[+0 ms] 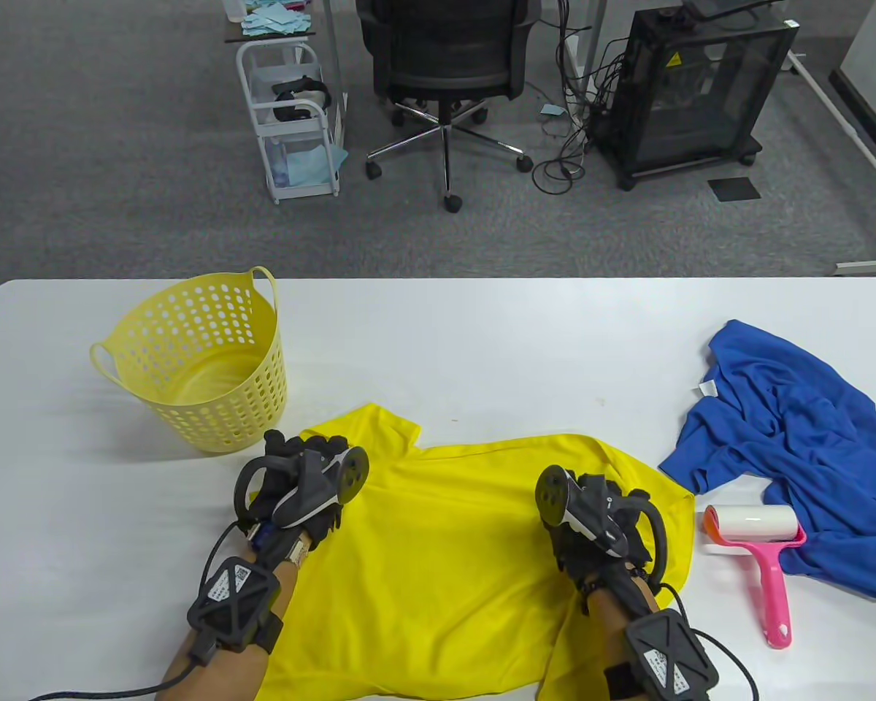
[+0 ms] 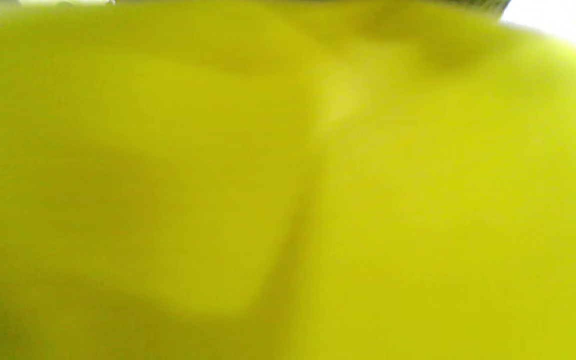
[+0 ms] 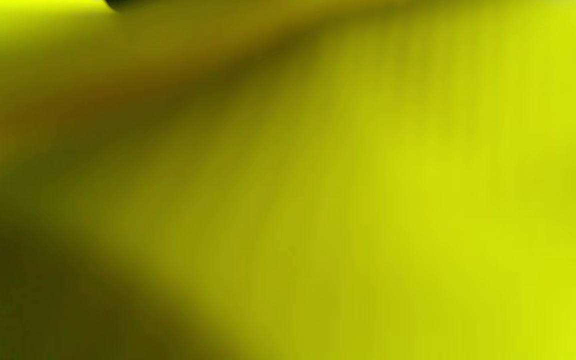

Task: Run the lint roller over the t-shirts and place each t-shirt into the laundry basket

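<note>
A yellow t-shirt lies spread flat on the white table at the front. My left hand rests on its left sleeve, beside the basket. My right hand rests near its right shoulder. The trackers hide most of the fingers of both hands, so their grip does not show. Both wrist views are filled with blurred yellow fabric. A pink lint roller with a white roll lies right of the yellow shirt, untouched. The yellow perforated laundry basket stands empty at the left.
A crumpled blue t-shirt lies at the table's right side, its lower edge against the lint roller. Beyond the table's far edge are an office chair, a white cart and a black cabinet.
</note>
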The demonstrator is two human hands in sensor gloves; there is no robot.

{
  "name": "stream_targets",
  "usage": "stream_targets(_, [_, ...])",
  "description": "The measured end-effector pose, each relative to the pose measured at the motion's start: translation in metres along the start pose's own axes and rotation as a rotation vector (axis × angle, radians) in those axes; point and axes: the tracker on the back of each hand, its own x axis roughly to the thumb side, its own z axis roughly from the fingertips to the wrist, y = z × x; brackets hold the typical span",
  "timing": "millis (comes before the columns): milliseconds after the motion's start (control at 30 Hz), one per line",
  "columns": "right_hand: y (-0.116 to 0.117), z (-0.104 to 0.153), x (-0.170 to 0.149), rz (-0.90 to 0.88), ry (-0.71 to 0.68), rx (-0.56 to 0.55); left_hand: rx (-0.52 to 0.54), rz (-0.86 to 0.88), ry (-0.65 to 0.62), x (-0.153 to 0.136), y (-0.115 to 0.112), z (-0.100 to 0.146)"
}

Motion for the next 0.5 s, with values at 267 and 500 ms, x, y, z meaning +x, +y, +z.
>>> stream_targets(267, [0.000, -0.002, -0.011, -0.030, -0.060, 0.063, -0.142, 0.106, -0.051, 0.000, -0.024, -0.024])
stream_targets(500, [-0.002, 0.002, -0.014, 0.046, -0.025, 0.053, -0.409, 0.081, 0.081, -0.005, -0.041, -0.033])
